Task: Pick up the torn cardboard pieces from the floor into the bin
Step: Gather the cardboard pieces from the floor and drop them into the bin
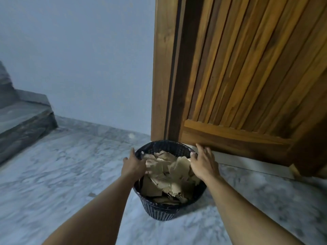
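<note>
Cardboard pieces (169, 172) fill the bin (159, 209) between hands (133, 167) (203, 165) apparently holding its rim.

No text, label, brand, number or sign can be read on the bin (159, 209) at lower centre, the cardboard pieces (169, 172) in it, the wooden door (247, 68) at upper right or the wall (79, 59) at upper left.

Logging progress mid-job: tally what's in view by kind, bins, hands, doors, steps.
Dark woven round bin: 1
Bare hands: 2 (left hand, right hand)
Brown slatted wooden door: 1
Grey stone step: 1
Total: 5
Torn beige cardboard pieces heaped in the bin: too overlapped to count.
</note>
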A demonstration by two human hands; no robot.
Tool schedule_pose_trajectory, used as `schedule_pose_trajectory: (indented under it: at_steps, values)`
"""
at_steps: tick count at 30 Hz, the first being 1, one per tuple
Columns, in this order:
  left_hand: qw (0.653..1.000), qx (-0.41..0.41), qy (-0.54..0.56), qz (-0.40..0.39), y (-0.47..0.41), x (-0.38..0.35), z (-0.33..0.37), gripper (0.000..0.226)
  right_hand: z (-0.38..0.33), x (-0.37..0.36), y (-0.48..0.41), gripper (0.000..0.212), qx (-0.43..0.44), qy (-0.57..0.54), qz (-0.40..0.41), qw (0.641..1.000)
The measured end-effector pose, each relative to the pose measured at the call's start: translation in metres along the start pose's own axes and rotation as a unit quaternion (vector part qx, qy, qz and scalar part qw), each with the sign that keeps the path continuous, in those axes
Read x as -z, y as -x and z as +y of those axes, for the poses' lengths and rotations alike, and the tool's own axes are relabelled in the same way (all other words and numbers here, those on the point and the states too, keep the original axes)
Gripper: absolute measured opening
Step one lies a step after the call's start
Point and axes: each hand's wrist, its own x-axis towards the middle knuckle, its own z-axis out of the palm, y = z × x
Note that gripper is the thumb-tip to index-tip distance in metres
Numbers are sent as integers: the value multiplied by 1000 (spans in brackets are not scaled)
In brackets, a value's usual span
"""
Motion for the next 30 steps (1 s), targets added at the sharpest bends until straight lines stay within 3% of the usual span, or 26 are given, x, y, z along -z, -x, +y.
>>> schedule_pose_trajectory:
  at_steps: [2,6,9,12,25,30]
  values:
    - [999,9,29,-20,10,-9,-13,71,15,-9,5,57,-51,-7,-45,998]
    - [995,39,90,-22,25,-15,-34,77,36,-29,24,63,-106,-131,-87,982]
    - [991,34,126,-10,25,-6,-45,59,42,-42,27,70,-113,-169,-63,977]
    - [991,30,128,26,24,15,-62,56,24,-55,21,65,-81,-159,-62,982]
    - [955,107,121,250,16,204,-218,51,-208,-201,43,58,112,-169,-187,961]
    - [943,135,97,290,1,252,-282,53,-285,-254,56,60,170,-149,-218,949]
